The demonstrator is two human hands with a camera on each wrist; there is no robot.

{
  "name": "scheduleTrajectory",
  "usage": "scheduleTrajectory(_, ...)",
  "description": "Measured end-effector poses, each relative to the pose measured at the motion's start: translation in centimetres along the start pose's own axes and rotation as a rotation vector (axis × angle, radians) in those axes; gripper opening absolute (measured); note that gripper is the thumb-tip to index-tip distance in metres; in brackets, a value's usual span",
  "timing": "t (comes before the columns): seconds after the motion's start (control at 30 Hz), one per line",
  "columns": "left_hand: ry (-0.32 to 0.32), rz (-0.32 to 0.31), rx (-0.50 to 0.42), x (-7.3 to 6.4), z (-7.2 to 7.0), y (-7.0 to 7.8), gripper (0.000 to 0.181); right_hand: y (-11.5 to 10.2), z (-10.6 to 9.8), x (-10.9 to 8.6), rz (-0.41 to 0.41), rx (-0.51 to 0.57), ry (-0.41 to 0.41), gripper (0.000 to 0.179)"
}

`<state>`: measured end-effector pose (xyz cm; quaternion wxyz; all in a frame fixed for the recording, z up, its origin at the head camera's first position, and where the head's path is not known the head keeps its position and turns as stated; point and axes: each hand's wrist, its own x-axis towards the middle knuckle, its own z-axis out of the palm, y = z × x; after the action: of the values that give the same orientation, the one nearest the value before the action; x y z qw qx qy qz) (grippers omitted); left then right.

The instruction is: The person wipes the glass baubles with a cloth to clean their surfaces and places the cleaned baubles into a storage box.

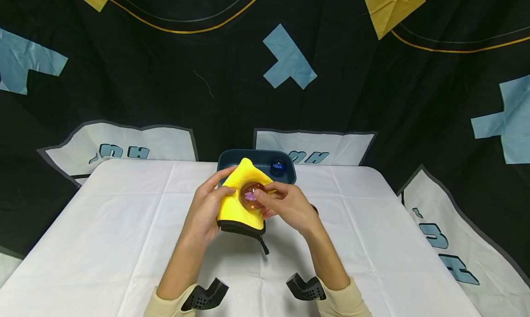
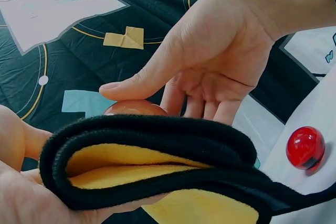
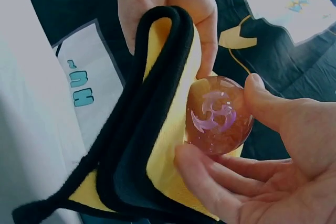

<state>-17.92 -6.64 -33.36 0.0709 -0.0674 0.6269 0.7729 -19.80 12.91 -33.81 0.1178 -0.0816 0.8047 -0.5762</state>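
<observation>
A folded yellow cloth [image 1: 229,211] with black edging and a short black loop is gripped by my left hand [image 1: 207,206], thumb in front. Against its face sits a clear amber ball [image 3: 218,116] with a purple emblem inside, pinched between thumb and fingers of my right hand [image 1: 291,206]. From the left wrist view, the cloth's folded layers hide most of the ball. Just beyond the hands stands a dark blue tray [image 1: 254,155], partly covered by the cloth, with a shiny blue ball [image 1: 278,167] in its right end.
On the white-covered table [image 1: 124,225] lies a red ball [image 2: 305,148], to the right of the cloth in the left wrist view. Black wrist devices [image 1: 205,296] sit on both forearms. A black printed cloth [image 1: 186,77] hangs behind the table.
</observation>
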Motion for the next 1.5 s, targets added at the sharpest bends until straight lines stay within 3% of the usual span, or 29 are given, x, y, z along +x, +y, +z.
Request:
scheduleTrajectory(0.23,-0.017,0.006,-0.028,0.0,-0.1,-0.1,0.049,-0.3,0.7,-0.5,-0.093,0.072,0.082,0.047)
scheduleTrajectory(0.4,-0.026,0.006,-0.023,0.0,-0.1,-0.2,0.050,-0.6,0.8,-1.0,-0.169,0.064,0.070,0.039)
scheduleTrajectory(0.6,-0.018,0.007,-0.026,0.0,-0.2,-0.2,0.049,-0.7,0.1,-1.2,-0.156,0.011,-0.021,0.056)
scheduleTrajectory(0.7,-0.020,0.007,-0.019,0.0,-0.2,-0.2,0.049,-0.6,-0.1,-1.1,-0.161,-0.023,-0.010,0.063)
scheduleTrajectory(0.9,-0.020,0.010,-0.010,-0.1,-0.1,-0.2,0.048,-0.4,-0.1,-0.8,-0.088,-0.009,0.057,0.057)
scheduleTrajectory(1.1,-0.010,0.020,0.002,-0.1,-0.1,-0.2,0.048,0.0,-0.1,-0.5,0.006,0.045,0.040,0.055)
scheduleTrajectory(1.3,0.003,0.020,0.006,-0.1,-0.1,-0.1,0.048,0.2,-0.1,-0.1,0.015,0.028,-0.021,0.051)
scheduleTrajectory(1.5,0.007,0.023,0.006,0.0,0.0,-0.1,0.049,0.1,0.1,0.0,-0.015,-0.045,0.003,0.049)
